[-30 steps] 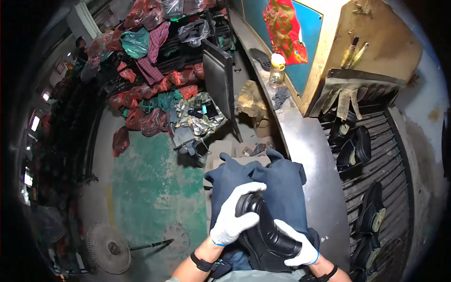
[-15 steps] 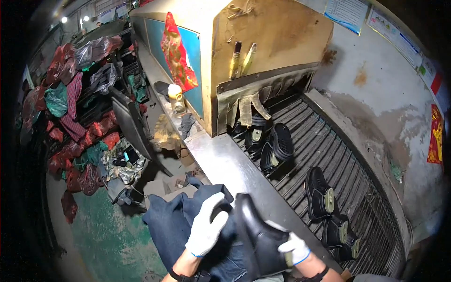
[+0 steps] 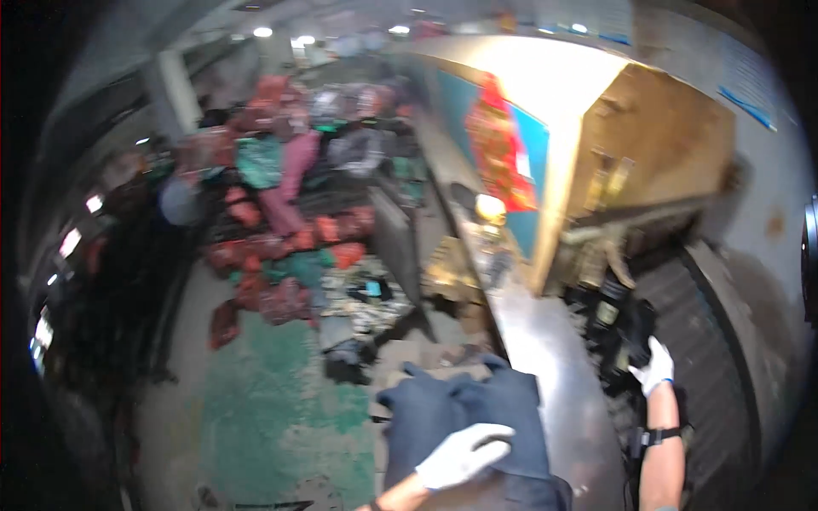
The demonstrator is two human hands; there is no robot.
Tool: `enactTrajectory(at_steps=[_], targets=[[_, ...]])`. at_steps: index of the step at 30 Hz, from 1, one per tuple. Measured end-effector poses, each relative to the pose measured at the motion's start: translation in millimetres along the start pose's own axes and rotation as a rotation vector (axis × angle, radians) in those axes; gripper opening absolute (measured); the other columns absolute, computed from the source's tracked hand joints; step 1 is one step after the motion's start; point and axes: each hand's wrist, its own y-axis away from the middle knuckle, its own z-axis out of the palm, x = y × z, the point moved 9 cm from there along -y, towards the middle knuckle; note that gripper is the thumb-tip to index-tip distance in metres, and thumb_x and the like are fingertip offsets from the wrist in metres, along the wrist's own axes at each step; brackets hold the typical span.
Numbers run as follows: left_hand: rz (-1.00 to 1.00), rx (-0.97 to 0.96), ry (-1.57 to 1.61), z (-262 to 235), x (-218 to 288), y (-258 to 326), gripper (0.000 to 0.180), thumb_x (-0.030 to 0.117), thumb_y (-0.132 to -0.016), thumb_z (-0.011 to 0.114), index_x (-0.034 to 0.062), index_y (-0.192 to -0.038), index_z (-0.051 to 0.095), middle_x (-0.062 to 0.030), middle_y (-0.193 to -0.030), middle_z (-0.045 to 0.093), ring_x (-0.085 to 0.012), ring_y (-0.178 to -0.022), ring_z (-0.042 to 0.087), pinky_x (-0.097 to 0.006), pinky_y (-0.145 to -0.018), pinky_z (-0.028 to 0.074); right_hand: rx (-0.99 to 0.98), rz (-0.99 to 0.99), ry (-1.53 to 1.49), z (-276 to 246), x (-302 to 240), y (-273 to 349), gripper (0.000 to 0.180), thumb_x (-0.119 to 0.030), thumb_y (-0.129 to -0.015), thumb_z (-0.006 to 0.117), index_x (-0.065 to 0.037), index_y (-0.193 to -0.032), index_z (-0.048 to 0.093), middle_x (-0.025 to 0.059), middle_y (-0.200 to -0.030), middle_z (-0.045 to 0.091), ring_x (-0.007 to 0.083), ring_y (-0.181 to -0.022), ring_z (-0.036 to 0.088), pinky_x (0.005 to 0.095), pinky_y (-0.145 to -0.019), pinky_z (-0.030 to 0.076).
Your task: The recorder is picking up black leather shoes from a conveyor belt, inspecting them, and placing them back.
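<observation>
My left hand (image 3: 464, 457), in a white glove, is over a dark blue cloth (image 3: 511, 417) in front of me. Its fingers are stretched out and hold nothing. My right hand (image 3: 654, 370), gloved too, reaches out over the roller conveyor (image 3: 716, 375) on the right. It is at a black shoe (image 3: 641, 328) near the flaps of the machine opening. Motion blur hides whether its fingers grip that shoe or only touch it. Another black shoe (image 3: 608, 305) with a light patch stands just beyond, close to the hanging flaps. More dark shapes lie left of my right hand, too smeared to tell apart.
A smooth metal ledge (image 3: 545, 358) runs between the cloth and the conveyor. The tan machine housing (image 3: 656, 128) with a blue side panel rises ahead. At left, a rack holds red and green plastic bags (image 3: 260, 162), beside a dark upright panel (image 3: 396, 243) and green floor (image 3: 264, 409).
The view has swung left. The black boot is no longer between my hands. My right hand has moved out to the shoes by the flaps, while my left stays over the blue cloth.
</observation>
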Motion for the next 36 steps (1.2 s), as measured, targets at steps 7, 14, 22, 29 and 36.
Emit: enactTrajectory(at_steps=[7,14,22,29,36], targets=[[-0.123,-0.083,0.789,45.8,-15.5,-15.4,0.059,0.032,-0.112,0.074,0.0020,-0.160,0.060,-0.0163,-0.151,0.071,-0.0270,-0.143,0.064,-0.044,-0.124,0.049,-0.124,-0.302,0.022,44.7,28.5,205.6,0.059,-0.018,-0.101,0.067,-0.005,-0.157,0.056,0.0176,-0.143,0.067,0.0309,-0.121,0.068,0.0442,-0.099,0.058],[-0.112,0.172,0.603,25.4,-31.7,-2.3,0.064,0.021,-0.103,0.081,0.0005,-0.159,0.060,-0.0160,-0.148,0.072,-0.0240,-0.139,0.064,-0.044,-0.122,0.049,-0.143,-0.344,0.286,16.7,78.3,170.3,0.076,0.000,-0.100,0.063,-0.008,-0.173,0.043,0.0203,-0.167,0.055,0.0355,-0.143,0.062,0.0430,-0.117,0.054],[-0.006,0.227,0.406,-36.6,-33.3,32.2,0.068,0.019,-0.103,0.084,0.0047,-0.163,0.055,-0.0139,-0.154,0.068,-0.0216,-0.141,0.063,-0.037,-0.125,0.046,0.126,-0.068,0.270,-30.7,122.4,-151.1,0.091,-0.004,-0.073,0.086,0.006,-0.159,0.056,0.0161,-0.140,0.070,0.0319,-0.117,0.067,0.0439,-0.109,0.053],[0.015,-0.069,0.891,-48.4,-16.6,8.2,0.062,0.024,-0.109,0.078,0.0056,-0.164,0.057,-0.0084,-0.162,0.061,-0.0175,-0.150,0.055,-0.035,-0.130,0.039,-0.103,-0.019,0.043,-50.3,92.3,-75.9,0.053,-0.022,-0.087,0.077,-0.004,-0.136,0.072,0.0136,-0.121,0.070,0.0335,-0.113,0.067,0.0453,-0.099,0.057],[0.002,-0.104,0.903,-46.6,-19.1,6.0,0.075,0.036,-0.107,0.081,0.0049,-0.168,0.050,-0.0146,-0.168,0.055,-0.0252,-0.155,0.053,-0.044,-0.131,0.041,-0.547,0.021,-0.650,29.0,36.4,216.7,0.077,-0.036,-0.088,0.079,-0.005,-0.155,0.059,0.0219,-0.136,0.062,0.0440,-0.120,0.062,0.0568,-0.106,0.054]])
